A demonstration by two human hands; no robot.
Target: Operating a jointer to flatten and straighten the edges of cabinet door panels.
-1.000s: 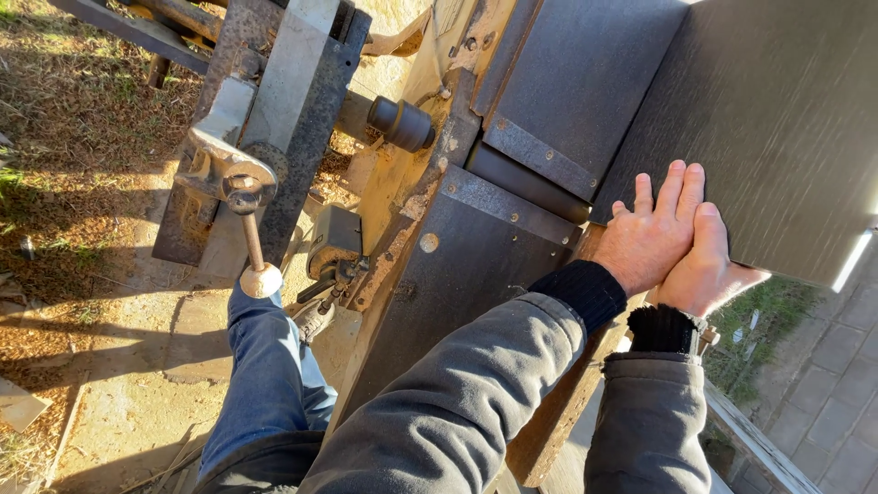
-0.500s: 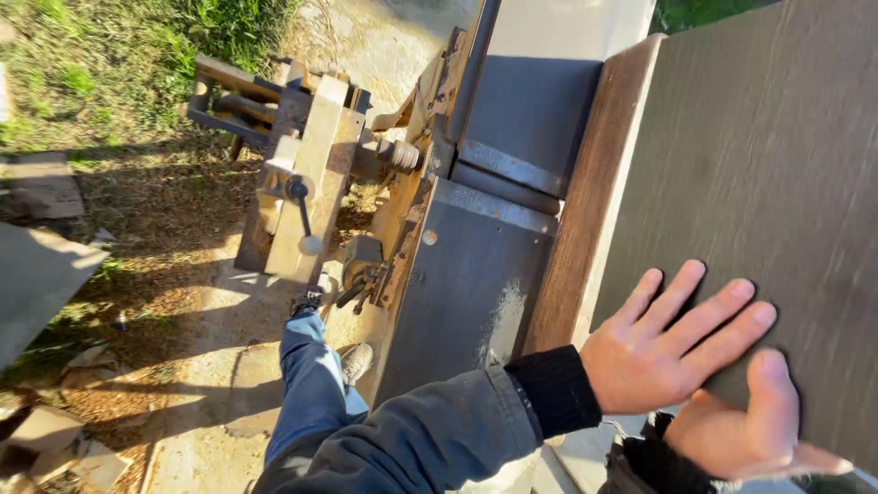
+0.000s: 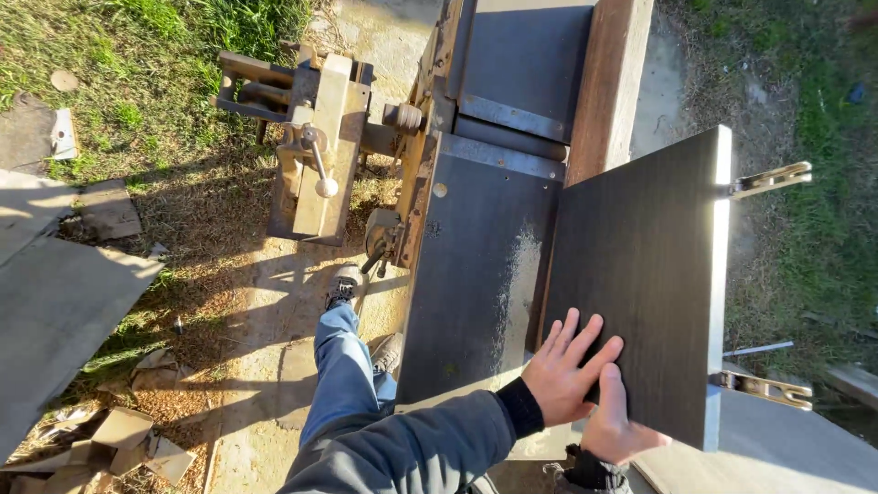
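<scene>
the dark board (image 3: 640, 274) lies flat on the steel bench (image 3: 476, 274) of an old woodworking machine, its long left edge against the upright wooden fence (image 3: 608, 82) and its near end under both hands. to do this step well, as far as one can judge, the board wants even downward pressure and a steady sideways push toward that fence, so it neither rocks nor drifts off line; the palms should stay on the broad face, well back from the far end, with the fingers kept off the sunlit right edge that overhangs the bench.

the left hand (image 3: 567, 370) lies wide open, fingers spread and flat on the board's near left corner, pressing rather than gripping. the right hand (image 3: 617, 421) sits just beside it, touching it at the thumb side, its grip loosely curled over the board's near edge (whether the fingers wrap under the board cannot be told from here). neither hand closes around anything.

two brass-coloured brackets (image 3: 773, 178) stick out beyond the board's right edge. left of the machine stands a wooden vise block (image 3: 320, 146) on grass, and the person's blue-trousered leg (image 3: 343, 366) is planted on the bare ground below the bench.
</scene>
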